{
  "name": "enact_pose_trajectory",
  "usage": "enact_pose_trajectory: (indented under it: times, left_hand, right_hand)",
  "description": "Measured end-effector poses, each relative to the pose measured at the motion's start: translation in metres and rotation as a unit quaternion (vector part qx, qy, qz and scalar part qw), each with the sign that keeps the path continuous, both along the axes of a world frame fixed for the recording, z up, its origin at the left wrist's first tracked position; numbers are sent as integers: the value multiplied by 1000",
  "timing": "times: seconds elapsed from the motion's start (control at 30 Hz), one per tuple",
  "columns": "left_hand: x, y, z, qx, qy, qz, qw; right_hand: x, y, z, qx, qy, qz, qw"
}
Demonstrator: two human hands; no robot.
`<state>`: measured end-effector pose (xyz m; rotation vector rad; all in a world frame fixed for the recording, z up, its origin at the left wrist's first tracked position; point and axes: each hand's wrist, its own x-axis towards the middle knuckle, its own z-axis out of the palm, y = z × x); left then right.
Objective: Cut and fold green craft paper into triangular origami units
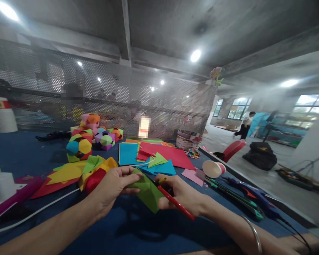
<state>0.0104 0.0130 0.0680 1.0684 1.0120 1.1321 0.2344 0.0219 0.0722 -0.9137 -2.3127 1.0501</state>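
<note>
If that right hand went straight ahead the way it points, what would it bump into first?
Probably the green paper pinched in the left hand, just ahead of the right hand and its red-handled scissors, though exact depth is hard to judge.

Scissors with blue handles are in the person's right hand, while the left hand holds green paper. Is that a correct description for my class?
Not quite: the handle colour is wrong. The head view shows that the scissors in the right hand are red-handled, while the left hand holds green paper.
</note>
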Motion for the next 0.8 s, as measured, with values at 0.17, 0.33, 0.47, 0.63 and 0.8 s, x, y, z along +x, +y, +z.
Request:
enact_pose_trajectory:
  times: [0.17, 0.33, 0.47, 0.63, 0.8]
  left_hand:
    - [0, -1, -1, 3, 5, 1, 1000]
    - [-1, -1, -1, 3, 6, 0, 1000]
    - [-1, 0, 0, 2, 4, 0, 1000]
    - [-1, 0, 1, 4, 2, -1, 1000]
    - [-1, -3, 1, 2, 2, -1, 1000]
  right_hand:
    - [0, -2, 0, 0, 4, -5, 1000]
    - [-1, 1, -5, -7, 15, -19, 1000]
    - [-1, 1, -8, -20, 27, -18, 999]
    - [-2, 1, -10, -16, 28, -22, 999]
    - [-2, -1, -10, -11, 21, -33, 999]
